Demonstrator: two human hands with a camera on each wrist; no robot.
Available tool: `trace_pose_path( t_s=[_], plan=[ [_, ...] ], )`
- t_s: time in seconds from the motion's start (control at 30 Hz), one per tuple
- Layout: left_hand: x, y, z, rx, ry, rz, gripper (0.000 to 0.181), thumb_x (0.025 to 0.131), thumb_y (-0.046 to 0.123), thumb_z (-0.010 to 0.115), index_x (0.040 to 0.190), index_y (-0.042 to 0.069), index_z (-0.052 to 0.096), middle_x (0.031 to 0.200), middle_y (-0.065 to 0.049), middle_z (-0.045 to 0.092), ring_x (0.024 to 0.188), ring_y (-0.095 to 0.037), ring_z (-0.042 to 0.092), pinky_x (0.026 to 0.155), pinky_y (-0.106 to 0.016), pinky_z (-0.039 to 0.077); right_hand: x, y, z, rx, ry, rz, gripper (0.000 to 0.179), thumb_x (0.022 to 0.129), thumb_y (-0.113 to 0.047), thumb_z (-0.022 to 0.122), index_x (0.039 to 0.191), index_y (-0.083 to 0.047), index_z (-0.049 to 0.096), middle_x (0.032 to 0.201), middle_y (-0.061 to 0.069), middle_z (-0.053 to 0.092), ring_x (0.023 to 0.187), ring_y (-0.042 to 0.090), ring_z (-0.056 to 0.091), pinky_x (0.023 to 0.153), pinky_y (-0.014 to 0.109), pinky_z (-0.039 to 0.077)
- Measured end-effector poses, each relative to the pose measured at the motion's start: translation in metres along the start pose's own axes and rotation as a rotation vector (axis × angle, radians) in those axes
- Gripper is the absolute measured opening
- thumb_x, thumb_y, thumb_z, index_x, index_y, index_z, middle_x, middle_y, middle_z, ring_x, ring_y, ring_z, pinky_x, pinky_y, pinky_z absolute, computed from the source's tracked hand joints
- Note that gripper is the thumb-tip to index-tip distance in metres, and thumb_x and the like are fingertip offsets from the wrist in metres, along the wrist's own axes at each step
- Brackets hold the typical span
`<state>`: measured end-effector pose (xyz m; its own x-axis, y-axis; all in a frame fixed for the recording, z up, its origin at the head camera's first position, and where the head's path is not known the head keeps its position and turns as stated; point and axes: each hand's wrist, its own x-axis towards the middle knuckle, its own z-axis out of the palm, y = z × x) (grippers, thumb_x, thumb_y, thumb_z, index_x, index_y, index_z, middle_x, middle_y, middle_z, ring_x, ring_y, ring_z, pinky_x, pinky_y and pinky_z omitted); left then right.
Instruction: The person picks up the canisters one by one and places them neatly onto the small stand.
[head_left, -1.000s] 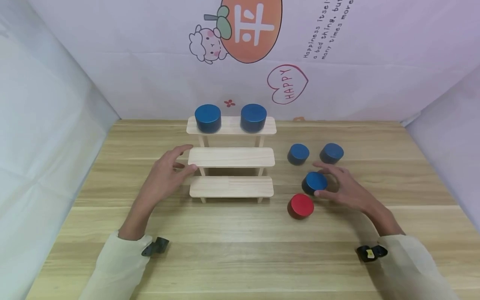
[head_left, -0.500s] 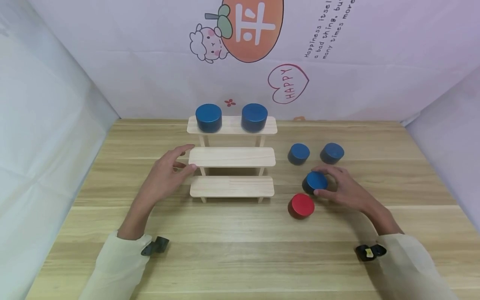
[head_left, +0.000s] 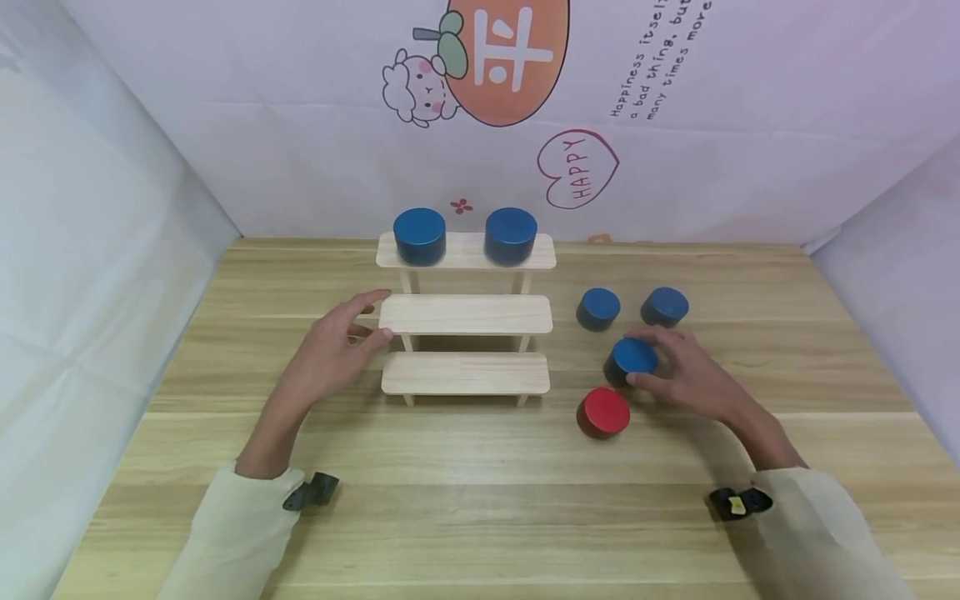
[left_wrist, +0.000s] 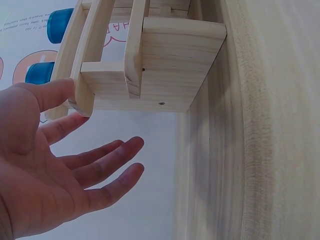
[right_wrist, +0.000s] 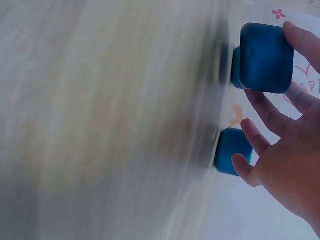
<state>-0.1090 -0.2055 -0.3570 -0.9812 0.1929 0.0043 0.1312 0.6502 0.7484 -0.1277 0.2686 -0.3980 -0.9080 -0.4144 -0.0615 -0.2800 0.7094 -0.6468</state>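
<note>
My right hand (head_left: 686,375) pinches a blue round tin (head_left: 630,360) between thumb and fingers. In the right wrist view this tin (right_wrist: 265,59) is slightly off the tabletop. A red round tin (head_left: 603,413) stands just in front of it, and two more blue tins (head_left: 597,308) stand behind. My left hand (head_left: 326,354) holds the left end of the middle board of a three-tier wooden stand (head_left: 465,314), thumb at the front edge and index finger at the back. In the left wrist view its other fingers (left_wrist: 107,167) spread loosely beside the stand.
Two larger blue tins (head_left: 420,237) sit apart on the stand's top board. Behind the wooden table (head_left: 480,500) hangs a printed white cloth (head_left: 300,167), and white cloth also closes off both sides.
My right fingers have closed on the blue tin, and it has risen slightly from the table. The left hand stays at the stand.
</note>
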Motion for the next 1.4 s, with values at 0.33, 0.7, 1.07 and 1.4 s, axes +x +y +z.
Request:
trace_pose_path(
  t_s=[0.33,0.7,1.07,1.4],
  plan=[
    [0.000,0.001,-0.001,0.039,-0.017,0.018,0.055,0.102,0.023,0.060,0.153,0.014,0.041,0.144,-0.023,0.048,0.111,-0.041,0.062,0.090,-0.058,0.050,0.007,-0.021,-0.005,0.037,0.085,-0.091,0.055,0.090,-0.021,0.076,0.139,-0.005,0.057,0.140,0.018,0.053,0.131,0.042,0.038,0.099,0.070,0.033],
    [0.000,0.003,-0.004,0.072,-0.048,-0.022,0.056,0.103,0.027,0.058,0.154,0.018,0.038,0.146,-0.023,0.047,0.114,-0.042,0.061,0.092,-0.060,0.048,0.015,-0.058,-0.007,0.018,0.133,-0.044,0.054,0.090,-0.031,0.075,0.139,-0.013,0.058,0.142,0.014,0.053,0.130,0.039,0.038,0.097,0.069,0.035],
    [-0.005,0.005,-0.007,0.073,-0.041,-0.050,0.056,0.103,0.029,0.057,0.155,0.019,0.038,0.146,-0.023,0.048,0.116,-0.041,0.060,0.092,-0.061,0.047,0.023,-0.088,-0.006,0.039,0.147,-0.101,0.056,0.089,-0.031,0.076,0.140,-0.016,0.058,0.143,0.012,0.050,0.131,0.038,0.040,0.094,0.069,0.041],
    [-0.002,0.004,-0.003,0.073,-0.035,-0.036,0.056,0.102,0.027,0.059,0.154,0.019,0.038,0.146,-0.023,0.047,0.115,-0.042,0.060,0.092,-0.061,0.048,0.031,-0.106,-0.005,0.005,0.154,-0.161,0.058,0.088,-0.030,0.076,0.140,-0.012,0.057,0.139,0.013,0.054,0.128,0.038,0.043,0.092,0.066,0.043]
  ],
)
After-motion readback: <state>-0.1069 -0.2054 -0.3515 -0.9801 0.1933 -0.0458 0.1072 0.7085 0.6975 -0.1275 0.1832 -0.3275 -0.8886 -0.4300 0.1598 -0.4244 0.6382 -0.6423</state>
